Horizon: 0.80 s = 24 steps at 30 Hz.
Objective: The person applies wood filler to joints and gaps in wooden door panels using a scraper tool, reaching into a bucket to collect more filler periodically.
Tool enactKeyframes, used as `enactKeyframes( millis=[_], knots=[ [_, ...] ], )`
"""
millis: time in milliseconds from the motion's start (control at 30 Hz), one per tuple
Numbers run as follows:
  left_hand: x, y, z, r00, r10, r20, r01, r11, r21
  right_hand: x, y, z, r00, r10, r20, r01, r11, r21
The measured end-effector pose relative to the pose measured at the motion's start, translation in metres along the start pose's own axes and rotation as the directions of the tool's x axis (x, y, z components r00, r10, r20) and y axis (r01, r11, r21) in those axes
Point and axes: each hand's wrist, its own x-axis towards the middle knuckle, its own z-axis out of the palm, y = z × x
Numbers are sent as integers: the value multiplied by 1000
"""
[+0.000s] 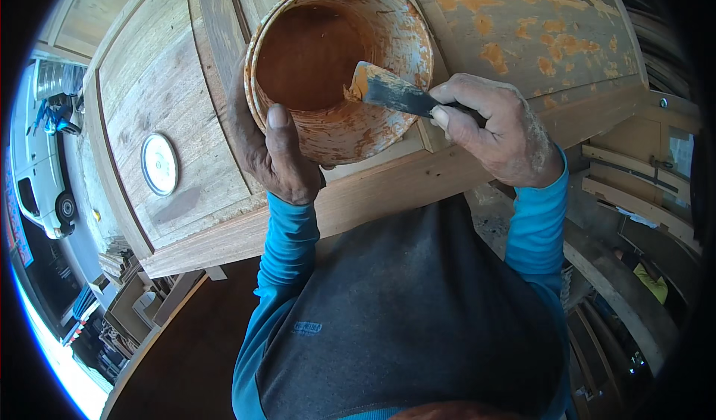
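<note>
My left hand grips the rim and side of a white bucket, its thumb over the near edge and its fingers hidden behind. Reddish-brown paste covers the bottom, and smears coat the inner wall. In my right hand is a putty knife, held by its dark handle. Its blade reaches over the bucket's opening with a dab of orange filler at the tip. Under the bucket lies a panelled wooden door; its right panel has orange filler patches spread across it.
A round pale lid rests on the left panel. Stacked wooden frames stand at the right. Wood offcuts lie at the lower left, and a white van is parked farther off with a blue object near it.
</note>
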Motion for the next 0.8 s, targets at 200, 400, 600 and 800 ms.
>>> enactKeyframes(
  millis=[200, 400, 600, 800],
  knots=[
    [19, -5, -8, 993, -62, -100, 63, 998, 3, -23, 21, -6, 978, 127, -167, -75, 954, 291],
    [40, -30, -45, 941, -284, -187, 273, 959, -83, -35, 73, -14, 905, 244, -347, -90, 910, 405],
    [49, -43, -49, 935, -312, -171, 306, 950, -61, -19, 146, 14, 798, 393, -456, -236, 901, 363],
    [54, -54, -54, 932, -339, -129, 327, 939, -105, 3, 172, 43, 757, 211, -618, -268, 963, 1]
  ],
)
